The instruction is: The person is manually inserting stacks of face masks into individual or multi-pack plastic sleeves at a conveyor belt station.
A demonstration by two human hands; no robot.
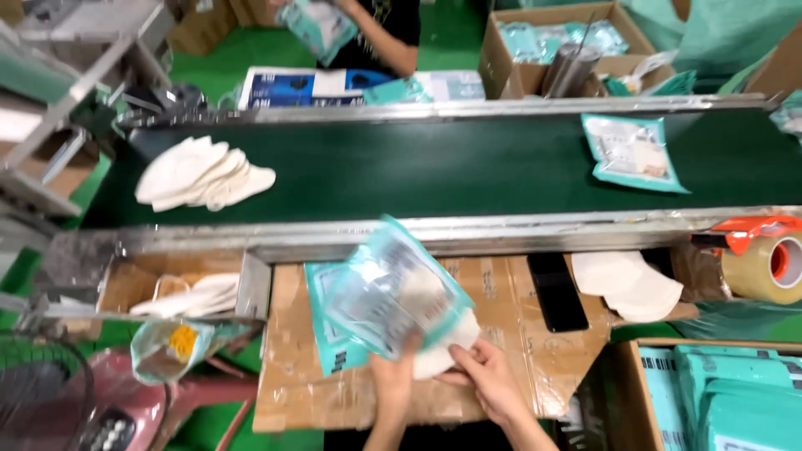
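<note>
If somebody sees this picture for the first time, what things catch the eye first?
In the lower middle, the left hand and right hand hold a teal packet and a white mask above the cardboard sheet. Behind them a dark green conveyor belt carries a fan of white masks, left, and a sealed packet, right.

pouch (pixel 393 288) on cardboard sheet (pixel 501 334) | conveyor belt (pixel 434 163) behind | tape roll (pixel 764 267) right
</note>
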